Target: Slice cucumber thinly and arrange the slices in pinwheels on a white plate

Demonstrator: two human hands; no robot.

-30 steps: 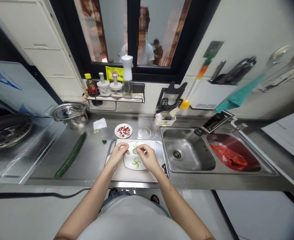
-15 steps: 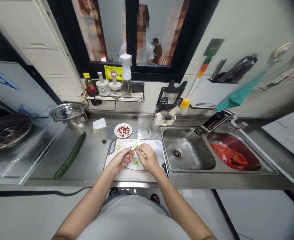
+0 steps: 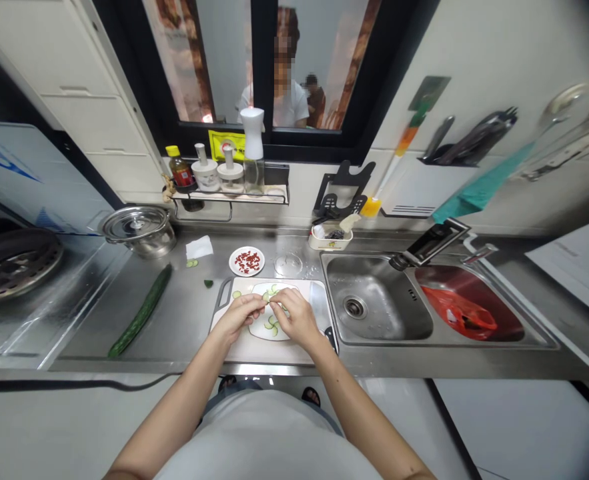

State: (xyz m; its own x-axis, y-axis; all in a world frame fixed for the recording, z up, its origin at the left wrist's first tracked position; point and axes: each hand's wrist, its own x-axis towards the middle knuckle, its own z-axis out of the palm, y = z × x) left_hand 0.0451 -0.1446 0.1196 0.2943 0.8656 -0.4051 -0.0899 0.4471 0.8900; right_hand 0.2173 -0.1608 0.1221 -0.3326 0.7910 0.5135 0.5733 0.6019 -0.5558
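Observation:
My left hand (image 3: 241, 316) is closed in a pinch on a thin cucumber slice (image 3: 266, 297). The fingertips of my right hand (image 3: 297, 319) are pinched at the slice's other side. Both hands hover over a white plate (image 3: 287, 333), where curved cucumber pieces (image 3: 271, 327) lie in pinwheel-like groups, partly hidden by my fingers. Under the plate is a cutting board (image 3: 254, 353) with a grey edge. A single cucumber round (image 3: 237, 295) lies at its upper left. On the right side rests a knife (image 3: 319, 301), its dark handle partly behind my right wrist.
Behind the board stands a small dish (image 3: 234, 263) of chopped red pieces. A whole cucumber (image 3: 141, 313) lies left, near a lidded pot (image 3: 147, 233). To the right is a double sink (image 3: 379, 313) with a red bag (image 3: 459, 313). A condiment shelf (image 3: 274, 193) hangs under the window.
The fingers of my left hand have closed into a pinch on the cucumber slice, where before they were loosely curled. My right hand has stayed nearly in place.

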